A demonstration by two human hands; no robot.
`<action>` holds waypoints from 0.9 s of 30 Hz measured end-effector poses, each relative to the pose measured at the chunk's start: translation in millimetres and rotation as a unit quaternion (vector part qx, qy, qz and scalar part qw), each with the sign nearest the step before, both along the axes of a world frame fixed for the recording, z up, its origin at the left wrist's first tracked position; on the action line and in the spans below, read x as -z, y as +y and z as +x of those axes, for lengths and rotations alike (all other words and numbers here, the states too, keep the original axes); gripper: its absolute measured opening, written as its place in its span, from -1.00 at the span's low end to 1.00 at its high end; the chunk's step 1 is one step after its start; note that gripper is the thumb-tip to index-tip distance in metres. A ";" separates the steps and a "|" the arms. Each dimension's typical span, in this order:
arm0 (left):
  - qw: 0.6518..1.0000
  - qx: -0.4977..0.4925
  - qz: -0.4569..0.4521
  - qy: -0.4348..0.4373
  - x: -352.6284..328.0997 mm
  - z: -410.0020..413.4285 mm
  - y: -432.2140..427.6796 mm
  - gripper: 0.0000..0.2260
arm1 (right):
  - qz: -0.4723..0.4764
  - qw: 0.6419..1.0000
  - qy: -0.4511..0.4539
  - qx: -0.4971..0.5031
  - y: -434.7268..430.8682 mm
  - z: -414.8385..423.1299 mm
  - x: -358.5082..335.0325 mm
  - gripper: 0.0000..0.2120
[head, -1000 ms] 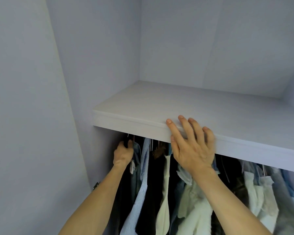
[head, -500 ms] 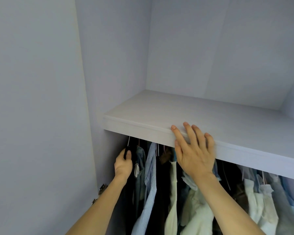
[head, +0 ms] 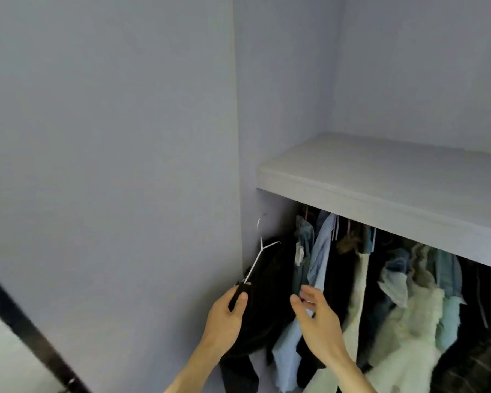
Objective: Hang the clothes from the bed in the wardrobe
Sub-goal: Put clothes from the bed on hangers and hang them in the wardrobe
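Left hand (head: 224, 316) round black garment (head: 270, 290)

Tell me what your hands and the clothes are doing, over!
Left hand grips black garment on tilted white hanger. Right hand open beside blue shirt. Crowded clothes right of it, under shelf.

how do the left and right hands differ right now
The left hand grips the black garment by its white hanger; the right hand is open and holds nothing. The left sits nearer the side wall, the right before the light blue shirt. Both reach toward the hanging clothes.
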State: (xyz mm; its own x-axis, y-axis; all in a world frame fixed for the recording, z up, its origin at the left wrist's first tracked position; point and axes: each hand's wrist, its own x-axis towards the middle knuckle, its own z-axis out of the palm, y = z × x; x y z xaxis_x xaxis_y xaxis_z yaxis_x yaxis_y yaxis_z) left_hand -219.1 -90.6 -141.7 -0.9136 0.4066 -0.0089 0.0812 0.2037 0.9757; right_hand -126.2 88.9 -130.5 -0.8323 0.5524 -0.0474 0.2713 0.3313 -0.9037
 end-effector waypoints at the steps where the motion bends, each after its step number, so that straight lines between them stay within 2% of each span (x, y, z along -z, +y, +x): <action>1: 1.000 0.000 -0.009 0.000 -0.8 13.6 -13.4 -0.79 | -0.066 0.997 -0.004 -0.027 -11.1 -2.7 -1.4 -0.63; 6: 0.996 -0.052 -0.069 -0.014 5.1 99.1 -86.4 -0.79 | -0.274 0.951 -0.020 -0.139 -65.8 -10.2 -10.0 -0.76; 9: 0.987 -0.115 -0.114 -0.017 12.5 154.0 -130.7 -0.78 | -0.409 0.893 -0.066 -0.173 -102.1 0.1 -6.9 -0.72; 12: 0.974 -0.162 -0.143 -0.064 14.7 219.2 -177.1 -0.78 | -0.495 0.833 -0.148 -0.200 -149.9 31.3 11.0 -0.69; 16: 0.951 -0.241 -0.149 -0.121 15.7 307.4 -239.4 -0.76 | -0.511 0.785 -0.218 -0.274 -223.1 78.6 30.7 -0.80; 20: 0.904 -0.357 -0.166 -0.167 14.5 392.1 -290.0 -0.75 | -0.496 0.743 -0.268 -0.361 -295.7 130.7 33.6 -0.72; 24: 0.850 -0.422 -0.281 -0.141 7.5 444.5 -326.0 -0.76 | -0.479 0.720 -0.289 -0.411 -358.0 176.4 27.1 -0.78; 27: 0.850 -0.413 -0.315 -0.094 -5.7 457.0 -341.7 -0.76 | -0.467 0.711 -0.285 -0.443 -394.5 207.1 17.9 -0.87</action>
